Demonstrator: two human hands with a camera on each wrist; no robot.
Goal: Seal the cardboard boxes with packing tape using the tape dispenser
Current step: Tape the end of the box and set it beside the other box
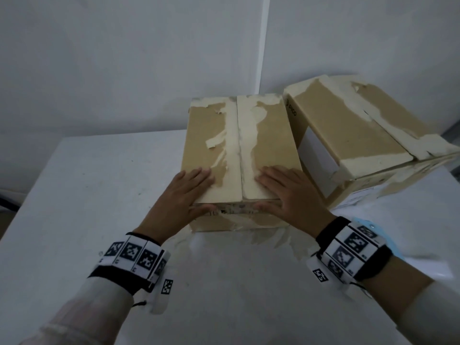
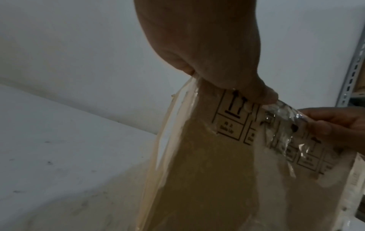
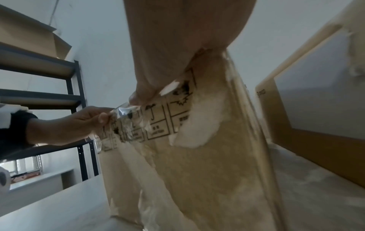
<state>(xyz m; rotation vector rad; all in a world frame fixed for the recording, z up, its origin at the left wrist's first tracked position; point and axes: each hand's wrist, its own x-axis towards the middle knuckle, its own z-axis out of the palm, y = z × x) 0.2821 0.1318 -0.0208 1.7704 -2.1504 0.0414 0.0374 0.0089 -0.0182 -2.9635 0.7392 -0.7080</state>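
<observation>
A closed cardboard box (image 1: 206, 128) with torn paper along its top seam stands on the white table (image 1: 99, 183). My left hand (image 1: 189, 190) lies flat on the left top flap, its thumb down on the front face. The right hand (image 1: 286, 190) mirrors it on the right flap. In the wrist views both thumbs press a crinkled strip of clear tape (image 2: 282, 125) (image 3: 126, 112) against the printed symbols on the front face. No tape dispenser is in view.
A second cardboard box (image 1: 348, 125), tilted with an open side, lies right of the first, close to it. White walls stand right behind both. A dark shelf rack (image 3: 75, 96) with cardboard stands to the left; a white roll (image 3: 3, 179) sits low beyond it.
</observation>
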